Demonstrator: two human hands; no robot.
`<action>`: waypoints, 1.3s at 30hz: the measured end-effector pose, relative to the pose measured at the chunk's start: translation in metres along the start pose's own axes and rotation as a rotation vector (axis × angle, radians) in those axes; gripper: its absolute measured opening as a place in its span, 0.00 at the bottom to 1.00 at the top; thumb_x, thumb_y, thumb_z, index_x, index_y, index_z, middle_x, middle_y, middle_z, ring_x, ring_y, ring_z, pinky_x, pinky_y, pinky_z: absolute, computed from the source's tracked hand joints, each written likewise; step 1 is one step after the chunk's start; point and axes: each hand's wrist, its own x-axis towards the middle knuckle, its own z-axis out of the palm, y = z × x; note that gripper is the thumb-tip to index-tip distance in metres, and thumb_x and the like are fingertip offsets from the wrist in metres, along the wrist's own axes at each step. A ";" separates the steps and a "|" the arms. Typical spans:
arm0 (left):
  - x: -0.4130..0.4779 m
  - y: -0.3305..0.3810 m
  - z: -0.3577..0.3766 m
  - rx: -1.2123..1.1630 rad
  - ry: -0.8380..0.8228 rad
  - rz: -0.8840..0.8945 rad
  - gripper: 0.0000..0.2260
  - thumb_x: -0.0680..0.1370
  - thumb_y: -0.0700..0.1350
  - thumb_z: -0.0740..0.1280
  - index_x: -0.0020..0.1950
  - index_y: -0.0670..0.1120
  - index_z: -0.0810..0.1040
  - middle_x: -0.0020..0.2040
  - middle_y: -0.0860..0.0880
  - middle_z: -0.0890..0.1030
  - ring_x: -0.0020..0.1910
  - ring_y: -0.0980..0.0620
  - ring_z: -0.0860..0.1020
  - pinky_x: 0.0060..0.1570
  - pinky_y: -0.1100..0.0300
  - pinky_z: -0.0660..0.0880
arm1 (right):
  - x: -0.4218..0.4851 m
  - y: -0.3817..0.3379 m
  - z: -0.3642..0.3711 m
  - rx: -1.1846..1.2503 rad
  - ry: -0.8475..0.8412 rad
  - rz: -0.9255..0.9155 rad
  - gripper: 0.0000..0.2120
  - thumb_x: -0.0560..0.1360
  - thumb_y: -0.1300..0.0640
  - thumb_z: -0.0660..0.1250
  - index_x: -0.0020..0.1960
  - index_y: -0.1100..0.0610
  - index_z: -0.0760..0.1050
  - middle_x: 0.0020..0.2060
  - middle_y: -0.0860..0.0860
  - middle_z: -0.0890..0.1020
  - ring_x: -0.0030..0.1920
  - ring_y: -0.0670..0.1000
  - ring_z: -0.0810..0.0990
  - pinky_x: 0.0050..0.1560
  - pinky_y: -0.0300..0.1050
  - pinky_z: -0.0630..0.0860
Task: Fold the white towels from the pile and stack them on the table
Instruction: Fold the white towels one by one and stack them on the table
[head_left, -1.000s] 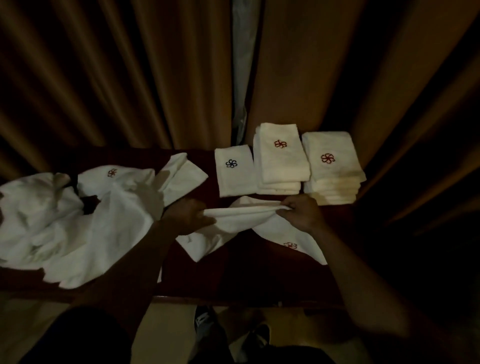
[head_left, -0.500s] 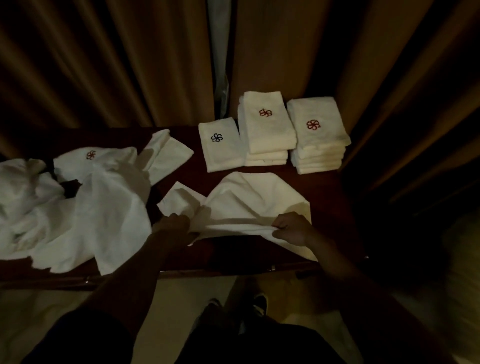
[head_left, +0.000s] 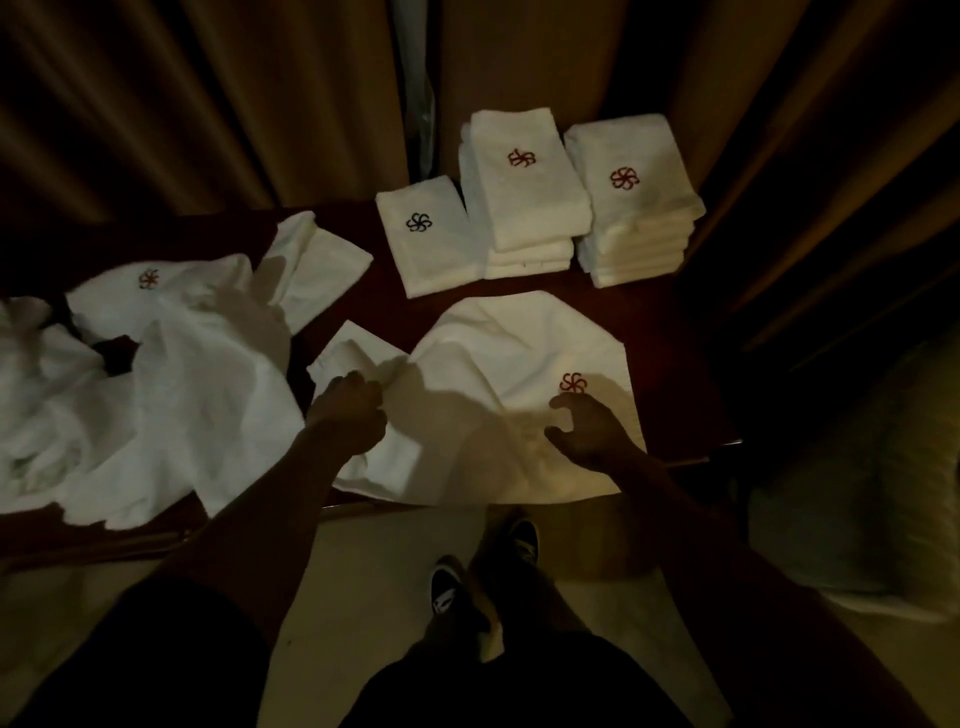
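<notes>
Loads of unfolded towels sit in the pile (head_left: 156, 395) at the left end of the table (head_left: 670, 332). Its near flap lies right beside the left forearm, so my first worry is the arm snagging it and dragging cloth off the front edge. The left hand (head_left: 353, 410) looks clenched round a bunched fold at the left side of the towel (head_left: 519, 353). That towel lies spread out mid-table, its near edge right at the table's lip. With only one side gripped, I reckon a hard tug would skew it or slide it off. The right hand (head_left: 587, 431) is over the towel's right part, fingers loose and spread, thumb and forefinger apart with nothing pinched. The red logo sits just past its fingertips (head_left: 566, 401). Further back and right are a single folded towel (head_left: 431, 249), the middle stack (head_left: 524, 208) and the right stack (head_left: 639, 218).
</notes>
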 end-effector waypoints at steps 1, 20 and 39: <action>0.003 0.002 0.003 -0.031 0.013 0.014 0.18 0.78 0.50 0.66 0.65 0.43 0.75 0.63 0.41 0.72 0.62 0.41 0.72 0.60 0.47 0.73 | 0.003 0.001 0.002 -0.035 -0.003 -0.011 0.30 0.76 0.43 0.65 0.71 0.61 0.71 0.69 0.58 0.73 0.71 0.59 0.70 0.70 0.51 0.67; 0.057 0.072 0.036 -0.102 0.096 0.042 0.30 0.78 0.66 0.58 0.78 0.59 0.54 0.76 0.40 0.60 0.68 0.27 0.67 0.57 0.28 0.71 | 0.058 0.088 -0.013 -0.293 -0.175 0.222 0.38 0.82 0.40 0.55 0.81 0.46 0.34 0.80 0.47 0.35 0.80 0.56 0.36 0.75 0.72 0.50; 0.096 0.061 0.017 -0.036 -0.026 -0.094 0.21 0.83 0.51 0.55 0.74 0.48 0.67 0.77 0.45 0.63 0.78 0.43 0.57 0.73 0.39 0.58 | 0.121 0.070 -0.058 -0.346 0.091 0.008 0.34 0.78 0.43 0.66 0.79 0.49 0.57 0.80 0.55 0.54 0.79 0.60 0.52 0.74 0.64 0.58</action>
